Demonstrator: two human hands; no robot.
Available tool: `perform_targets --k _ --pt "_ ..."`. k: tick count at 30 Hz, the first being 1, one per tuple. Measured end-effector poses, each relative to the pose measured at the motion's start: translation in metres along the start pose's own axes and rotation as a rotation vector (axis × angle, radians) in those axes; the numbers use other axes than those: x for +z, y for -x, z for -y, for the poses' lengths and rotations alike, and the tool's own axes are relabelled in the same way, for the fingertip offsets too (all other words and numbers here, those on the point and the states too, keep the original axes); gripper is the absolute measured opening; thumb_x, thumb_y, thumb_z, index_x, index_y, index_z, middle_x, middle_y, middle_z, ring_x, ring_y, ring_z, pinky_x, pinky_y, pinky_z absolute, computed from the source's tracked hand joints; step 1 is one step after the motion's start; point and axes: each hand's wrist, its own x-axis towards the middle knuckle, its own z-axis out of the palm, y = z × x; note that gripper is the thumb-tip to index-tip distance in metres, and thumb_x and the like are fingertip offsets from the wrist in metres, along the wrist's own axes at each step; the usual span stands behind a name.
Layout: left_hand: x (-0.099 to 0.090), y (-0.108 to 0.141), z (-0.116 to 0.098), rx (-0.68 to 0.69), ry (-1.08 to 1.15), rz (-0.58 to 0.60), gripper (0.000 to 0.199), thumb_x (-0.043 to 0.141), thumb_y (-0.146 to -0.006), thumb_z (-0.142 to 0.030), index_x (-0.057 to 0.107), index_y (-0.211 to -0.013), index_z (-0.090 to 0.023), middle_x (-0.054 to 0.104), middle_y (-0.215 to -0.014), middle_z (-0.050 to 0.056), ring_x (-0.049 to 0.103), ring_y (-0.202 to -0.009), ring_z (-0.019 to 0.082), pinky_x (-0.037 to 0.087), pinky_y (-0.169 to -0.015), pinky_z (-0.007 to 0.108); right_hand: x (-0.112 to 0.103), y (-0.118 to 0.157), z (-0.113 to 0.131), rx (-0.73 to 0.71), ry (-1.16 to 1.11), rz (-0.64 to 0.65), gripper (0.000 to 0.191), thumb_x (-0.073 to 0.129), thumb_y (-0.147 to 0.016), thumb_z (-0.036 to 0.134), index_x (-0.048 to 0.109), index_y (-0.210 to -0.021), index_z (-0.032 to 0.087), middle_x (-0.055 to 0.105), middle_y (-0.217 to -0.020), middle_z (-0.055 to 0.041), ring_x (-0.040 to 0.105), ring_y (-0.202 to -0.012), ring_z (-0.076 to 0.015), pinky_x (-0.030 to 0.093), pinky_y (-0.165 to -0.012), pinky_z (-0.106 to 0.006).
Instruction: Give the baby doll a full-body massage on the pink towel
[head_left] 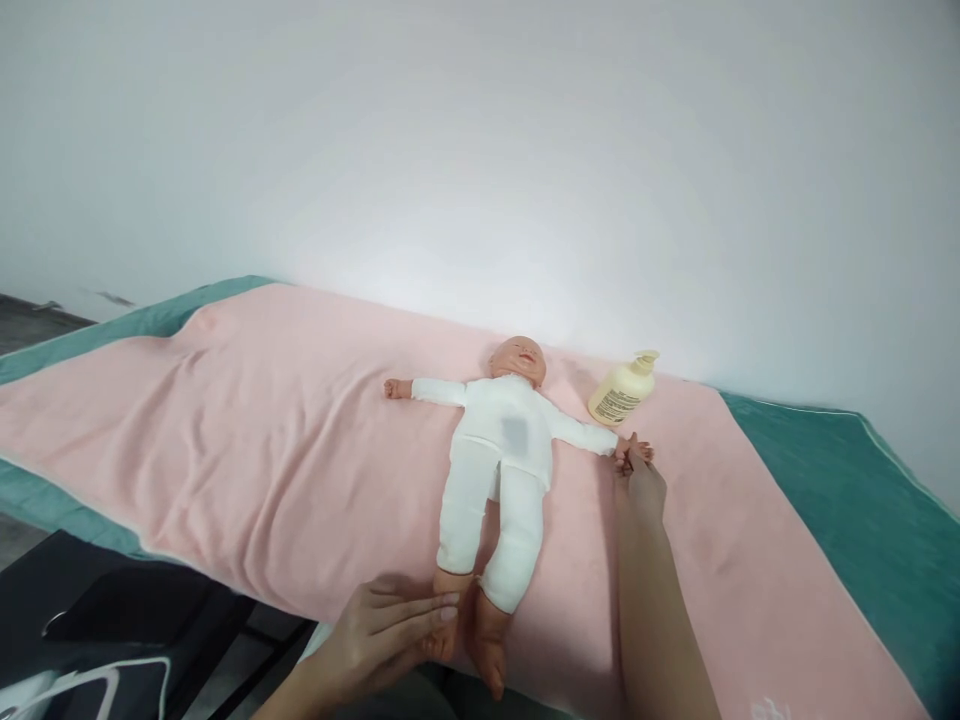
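A baby doll (504, 430) in white cloth clothing lies on its back on a pink blanket (300, 450), arms spread and head toward the wall. My right hand (643, 478) is closed on the doll's hand (622, 450) at the right, its fingertips pinched around it. At the doll's lower leg, my left hand (390, 630) lies with straight fingers across the ankle (452, 583); its thumb is hard to make out. The doll's other foot (489, 650) rests beside it, untouched. A pale yellow pump bottle (621, 392) stands tilted near the doll's outstretched arm.
Green padding (847, 480) shows beneath the blanket on both sides. A white wall (480, 170) rises directly behind. At the lower left are a black seat or surface (127, 610) with a dark flat object on it and a white cable (142, 661).
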Motion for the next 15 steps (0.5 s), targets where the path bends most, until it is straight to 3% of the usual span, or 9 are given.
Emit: perform_targets --k 5,9,12,15 --pt "0.010 0.013 -0.002 -0.071 0.010 -0.029 0.045 0.055 -0.092 -0.015 0.047 -0.136 -0.021 0.072 -0.111 0.010 0.071 -0.094 0.017 0.055 -0.073 0.022 -0.004 0.004 0.000 -0.036 0.052 -0.060 0.031 0.078 -0.070 0.032 0.052 -0.071 0.017 0.058 -0.066 0.0031 0.055 -0.055 -0.0073 0.047 -0.045 -0.016" --pt "0.009 0.017 -0.003 -0.065 0.001 -0.037 0.044 0.055 -0.092 -0.015 0.047 -0.135 -0.021 0.072 -0.110 0.009 0.071 -0.094 0.016 0.055 -0.072 0.021 -0.012 0.025 0.004 -0.113 0.121 -0.106 0.028 0.074 -0.073 0.030 0.049 -0.077 0.019 0.061 -0.077 0.0023 0.058 -0.060 -0.0080 0.048 -0.049 -0.017" --pt "0.002 0.021 -0.002 -0.045 0.001 -0.049 0.048 0.062 -0.089 -0.027 0.048 -0.135 -0.022 0.071 -0.111 0.010 0.071 -0.095 0.017 0.056 -0.076 0.023 -0.024 0.055 0.008 -0.199 0.311 -0.117 0.031 0.071 -0.074 0.031 0.054 -0.098 0.021 0.060 -0.083 0.0014 0.059 -0.066 -0.0111 0.049 -0.051 -0.020" --pt "-0.008 0.028 0.000 -0.073 0.090 -0.118 0.053 0.061 -0.087 -0.047 0.053 -0.132 -0.021 0.070 -0.112 0.013 0.072 -0.081 0.018 0.057 -0.069 0.024 -0.040 0.095 0.006 -0.241 0.448 -0.042 0.061 0.067 -0.078 0.037 0.044 -0.132 0.022 0.060 -0.089 -0.0018 0.058 -0.069 -0.0146 0.051 -0.058 -0.026"
